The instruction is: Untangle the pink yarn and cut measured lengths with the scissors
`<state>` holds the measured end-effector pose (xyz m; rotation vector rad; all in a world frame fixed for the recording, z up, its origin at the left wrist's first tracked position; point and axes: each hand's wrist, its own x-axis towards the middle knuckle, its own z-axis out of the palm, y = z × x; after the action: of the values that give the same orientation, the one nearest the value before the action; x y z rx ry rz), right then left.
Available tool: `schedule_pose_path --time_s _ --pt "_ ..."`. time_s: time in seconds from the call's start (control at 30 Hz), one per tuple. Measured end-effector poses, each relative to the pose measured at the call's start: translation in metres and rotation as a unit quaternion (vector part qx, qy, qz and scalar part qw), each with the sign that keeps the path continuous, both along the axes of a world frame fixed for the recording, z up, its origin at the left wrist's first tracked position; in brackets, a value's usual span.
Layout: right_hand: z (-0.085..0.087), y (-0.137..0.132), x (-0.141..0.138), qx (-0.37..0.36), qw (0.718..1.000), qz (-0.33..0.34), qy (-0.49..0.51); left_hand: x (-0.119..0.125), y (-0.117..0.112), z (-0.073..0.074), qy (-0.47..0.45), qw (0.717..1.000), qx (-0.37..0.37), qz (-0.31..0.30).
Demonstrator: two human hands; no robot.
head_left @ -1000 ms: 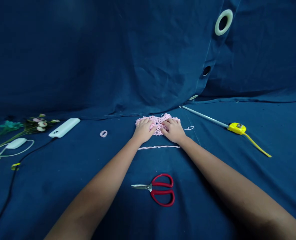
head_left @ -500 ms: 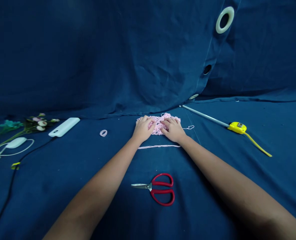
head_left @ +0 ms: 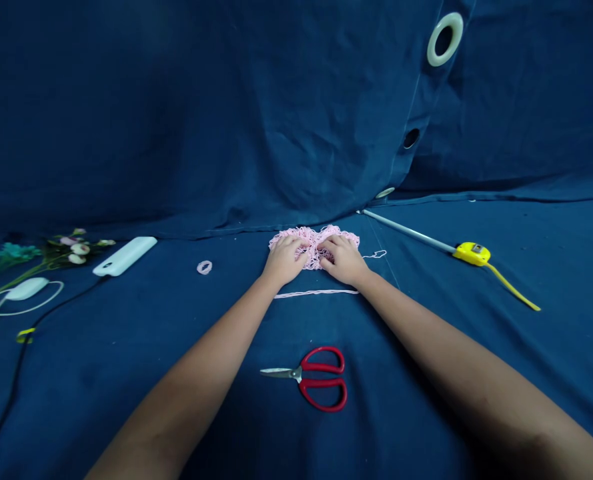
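Observation:
A small pink piece of netted yarn work (head_left: 315,238) lies on the blue cloth, far out in front of me. My left hand (head_left: 283,260) rests on its left part, fingers curled and pinching the yarn. My right hand (head_left: 343,260) sits on its right part, fingers also curled onto the yarn. The two hands almost touch at the middle. A loose pink strand (head_left: 316,293) runs across just below my wrists, and a thin tail (head_left: 377,254) trails off to the right.
Red-handled scissors (head_left: 316,379) lie closed between my forearms. A yellow tape measure (head_left: 472,253) with a long metal rod (head_left: 406,230) lies at right. At left are a small pink yarn ring (head_left: 205,267), a white box (head_left: 125,256), artificial flowers (head_left: 71,245), and a white device with cable (head_left: 23,290).
Both hands have drawn slightly closer together on the pink yarn work, bunching it a little. Nothing else has moved; the view shifted slightly.

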<state>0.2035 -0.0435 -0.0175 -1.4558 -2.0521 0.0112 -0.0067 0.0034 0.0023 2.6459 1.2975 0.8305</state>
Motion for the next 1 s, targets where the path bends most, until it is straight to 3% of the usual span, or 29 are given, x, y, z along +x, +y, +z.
schedule_pose_path --time_s 0.13,0.33,0.47,0.6,0.67,0.83,0.9,1.0 --pt "0.004 -0.001 0.0 0.049 0.998 -0.033 0.019 -0.001 -0.002 0.003 -0.016 0.999 0.038 0.034" --pt "-0.001 0.006 0.002 0.017 0.993 0.103 0.047 0.001 0.007 -0.006 0.026 1.0 0.0 -0.013" --pt "0.003 0.001 0.001 0.049 0.99 0.113 0.068 -0.001 0.003 -0.002 -0.017 1.0 0.01 -0.019" --pt "0.007 -0.003 -0.001 0.025 0.989 0.141 0.048 -0.001 0.0 0.001 -0.029 0.999 0.01 -0.037" --pt "0.006 -0.002 -0.002 0.009 0.992 0.123 0.028 0.001 0.0 0.0 0.001 0.999 -0.003 -0.041" --pt "0.003 -0.001 -0.001 0.0 1.0 0.011 0.023 0.001 0.0 -0.001 -0.003 0.998 0.036 0.058" --pt "0.004 -0.002 -0.001 0.017 0.999 -0.013 0.026 0.001 -0.002 0.001 -0.02 0.998 0.042 0.043" --pt "0.007 -0.004 -0.002 0.041 0.998 -0.028 0.031 0.003 -0.004 0.003 -0.016 0.999 0.033 -0.03"
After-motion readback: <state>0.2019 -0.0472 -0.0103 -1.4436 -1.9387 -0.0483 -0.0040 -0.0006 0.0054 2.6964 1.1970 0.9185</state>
